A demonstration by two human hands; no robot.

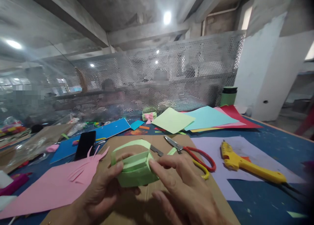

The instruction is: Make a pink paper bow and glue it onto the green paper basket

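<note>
A small light-green paper basket [138, 177] with a curved strip handle is held above the brown cardboard. My left hand [105, 185] grips it from the left, thumb on the near rim and fingers round behind and beneath. At its right corner, the index fingertip of my right hand [188, 185] touches the paper; the other fingers are loosely apart and hold nothing. Just beyond my right hand lie red-handled scissors [202, 156], with a yellow handle loop [202, 168] beside them. A grey blade [156, 150] shows behind the basket.
Cardboard [147, 212] covers the near table. A yellow glue gun [252, 171] rests on lilac paper [203, 143] at right. Pink paper [46, 189] and a black phone [85, 145] lie left. Behind are coloured sheets [211, 117], a green basket with pink bow [149, 116], and a perforated screen [137, 71].
</note>
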